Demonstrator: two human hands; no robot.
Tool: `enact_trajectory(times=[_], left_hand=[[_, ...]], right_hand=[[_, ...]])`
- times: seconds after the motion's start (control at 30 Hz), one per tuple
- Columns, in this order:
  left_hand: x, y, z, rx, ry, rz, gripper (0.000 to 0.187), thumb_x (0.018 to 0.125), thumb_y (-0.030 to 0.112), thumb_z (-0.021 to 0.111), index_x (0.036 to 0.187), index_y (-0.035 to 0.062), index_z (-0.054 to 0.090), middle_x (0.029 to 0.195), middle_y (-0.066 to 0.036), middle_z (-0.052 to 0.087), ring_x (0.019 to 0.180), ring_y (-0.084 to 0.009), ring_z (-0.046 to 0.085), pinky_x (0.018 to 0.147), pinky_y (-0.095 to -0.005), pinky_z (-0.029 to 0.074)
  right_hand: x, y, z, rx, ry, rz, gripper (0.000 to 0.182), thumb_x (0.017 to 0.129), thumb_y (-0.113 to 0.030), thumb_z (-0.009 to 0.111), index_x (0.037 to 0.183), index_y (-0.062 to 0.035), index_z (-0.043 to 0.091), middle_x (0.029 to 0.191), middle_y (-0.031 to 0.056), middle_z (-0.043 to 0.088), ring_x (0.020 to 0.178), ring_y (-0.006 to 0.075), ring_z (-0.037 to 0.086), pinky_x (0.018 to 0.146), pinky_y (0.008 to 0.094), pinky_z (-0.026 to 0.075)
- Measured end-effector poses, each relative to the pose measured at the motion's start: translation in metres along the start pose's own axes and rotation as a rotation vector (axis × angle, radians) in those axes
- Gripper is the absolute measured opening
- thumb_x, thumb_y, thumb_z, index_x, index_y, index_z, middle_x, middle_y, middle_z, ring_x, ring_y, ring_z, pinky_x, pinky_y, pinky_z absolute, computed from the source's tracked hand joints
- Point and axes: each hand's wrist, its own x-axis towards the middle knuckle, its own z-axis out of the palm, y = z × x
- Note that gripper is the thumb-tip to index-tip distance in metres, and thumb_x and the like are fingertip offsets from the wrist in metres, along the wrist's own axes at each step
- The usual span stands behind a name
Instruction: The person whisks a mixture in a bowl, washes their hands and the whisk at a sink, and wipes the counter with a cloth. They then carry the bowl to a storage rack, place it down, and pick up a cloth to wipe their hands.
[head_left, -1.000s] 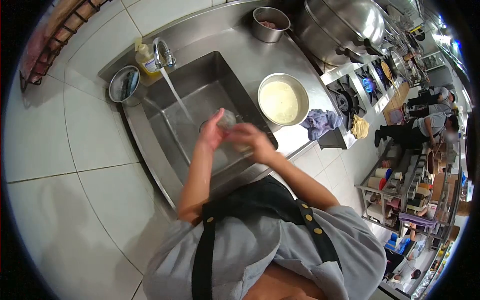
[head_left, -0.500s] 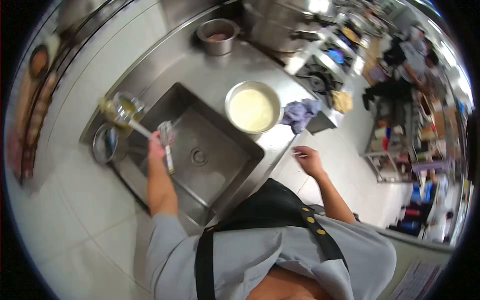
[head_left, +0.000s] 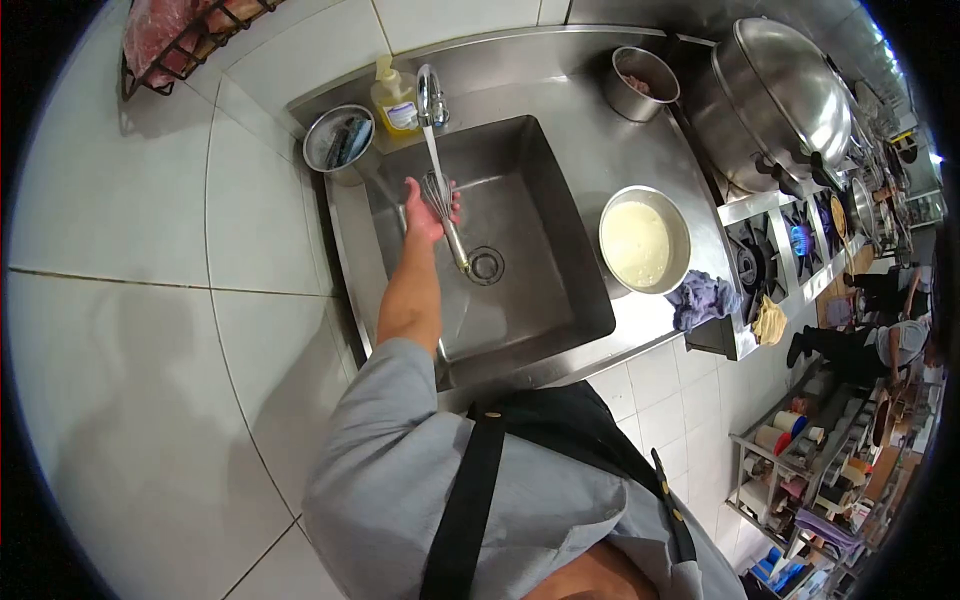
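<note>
One hand of yours shows here: your left hand (head_left: 428, 212) reaches out over the steel sink (head_left: 560, 215), fingers wrapped around a wire whisk (head_left: 446, 218). The whisk's wire head sits up against your palm, right under the thin stream of water from the tap (head_left: 430, 98), while its handle points down toward five o'clock, ending just short of the drain (head_left: 486, 265). Your right hand is out of view, so its fingers cannot be judged. At twelve o'clock from your hand, just beside the tap, stands a yellow soap bottle (head_left: 394, 102), and at eleven o'clock a small steel cup (head_left: 337, 143) holds what may be utensils, though they are too small to tell. At three o'clock, on the counter right of the sink, a round steel bowl (head_left: 644, 242) holds a pale liquid, with a bluish cloth (head_left: 704, 298) just beside it at its four o'clock. Farther back, at one o'clock, sits a smaller steel pot (head_left: 643, 82), and beyond it a large domed steel lid (head_left: 790, 85).
</note>
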Motion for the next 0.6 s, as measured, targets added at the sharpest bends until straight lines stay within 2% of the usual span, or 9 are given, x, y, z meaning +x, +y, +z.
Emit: enact_trajectory(times=[0.07,0.13,0.2,0.27,0.3,0.4,0.43,0.47,0.6], left_hand=[[0.021,0.005,0.001,0.026,0.041,-0.02,0.061,0.077,0.063,0.053,0.114,0.0139,0.056,0.087,-0.012,0.059,0.067,-0.0293,0.052,0.051,-0.0365,0.039],[0.05,0.006,-0.003,0.298,0.364,-0.007,0.052,0.077,0.053,0.059,0.115,0.0169,0.054,0.1,-0.015,0.055,0.071,-0.0339,0.054,0.054,-0.0415,0.046],[0.069,-0.011,0.026,0.573,0.628,-0.017,0.048,0.081,0.049,0.055,0.116,0.0163,0.054,0.109,-0.017,0.052,0.074,-0.0364,0.056,0.059,-0.0462,0.05],[0.05,-0.008,0.032,0.317,0.263,0.064,0.048,0.088,0.039,0.041,0.127,0.0112,0.042,0.123,-0.018,0.045,0.087,-0.0408,0.056,0.074,-0.0534,0.048],[0.075,0.007,0.007,0.109,0.032,-0.144,0.053,0.088,0.038,0.042,0.127,0.0029,0.038,0.126,-0.019,0.044,0.094,-0.0387,0.054,0.081,-0.0523,0.045],[0.022,-0.003,0.056,0.154,0.234,-0.035,0.053,0.081,0.05,0.048,0.109,0.0046,0.052,0.1,-0.015,0.053,0.084,-0.0281,0.054,0.074,-0.0433,0.045],[0.029,0.002,0.014,0.227,-0.091,-0.061,0.058,0.078,0.058,0.047,0.106,0.0068,0.055,0.084,-0.012,0.056,0.071,-0.0254,0.052,0.063,-0.0402,0.044],[0.023,-0.006,0.011,0.227,-0.042,0.007,0.059,0.078,0.06,0.043,0.101,0.008,0.058,0.071,-0.009,0.054,0.064,-0.0236,0.051,0.054,-0.0353,0.039],[0.0,-0.013,0.012,0.276,0.121,0.016,0.056,0.082,0.057,0.038,0.11,0.0116,0.055,0.078,-0.008,0.059,0.067,-0.0218,0.053,0.054,-0.0371,0.041]], right_hand=[[-0.027,-0.008,0.003,0.545,0.133,0.188,0.02,0.064,-0.026,0.069,0.079,-0.0126,0.071,0.076,0.0091,0.066,0.07,0.0244,0.063,0.061,0.0347,0.049],[-0.01,-0.012,0.009,0.077,0.325,-0.326,0.024,0.067,-0.025,0.068,0.083,-0.0084,0.071,0.075,0.0107,0.067,0.065,0.0226,0.063,0.061,0.033,0.05],[-0.016,-0.071,-0.044,0.672,0.164,-0.055,0.032,0.067,-0.023,0.069,0.094,-0.0054,0.067,0.073,0.0113,0.065,0.061,0.0184,0.061,0.058,0.0295,0.05],[-0.043,-0.17,-0.117,0.495,0.22,0.191,0.032,0.072,-0.02,0.066,0.101,-0.0048,0.065,0.075,0.0114,0.066,0.063,0.0173,0.063,0.059,0.0313,0.05],[-0.025,-0.166,-0.115,0.475,0.28,0.175,0.031,0.072,-0.019,0.065,0.1,-0.0045,0.065,0.077,0.0118,0.066,0.066,0.0174,0.063,0.06,0.032,0.05],[-0.043,-0.218,-0.183,0.636,0.385,0.073,0.027,0.071,-0.02,0.062,0.095,-0.0082,0.067,0.079,0.0129,0.066,0.072,0.0217,0.063,0.067,0.0306,0.05],[-0.04,-0.221,-0.19,0.654,0.426,0.055,0.027,0.071,-0.018,0.062,0.095,-0.0067,0.067,0.078,0.0117,0.066,0.068,0.0205,0.063,0.065,0.0303,0.051],[-0.036,-0.221,-0.196,0.659,0.455,0.021,0.027,0.072,-0.015,0.063,0.096,-0.0052,0.066,0.076,0.0104,0.066,0.065,0.0193,0.062,0.064,0.03,0.051],[-0.049,-0.228,-0.212,0.563,0.385,0.089,0.028,0.07,-0.015,0.06,0.096,-0.0078,0.067,0.083,0.0121,0.066,0.074,0.0226,0.063,0.07,0.0322,0.051]])
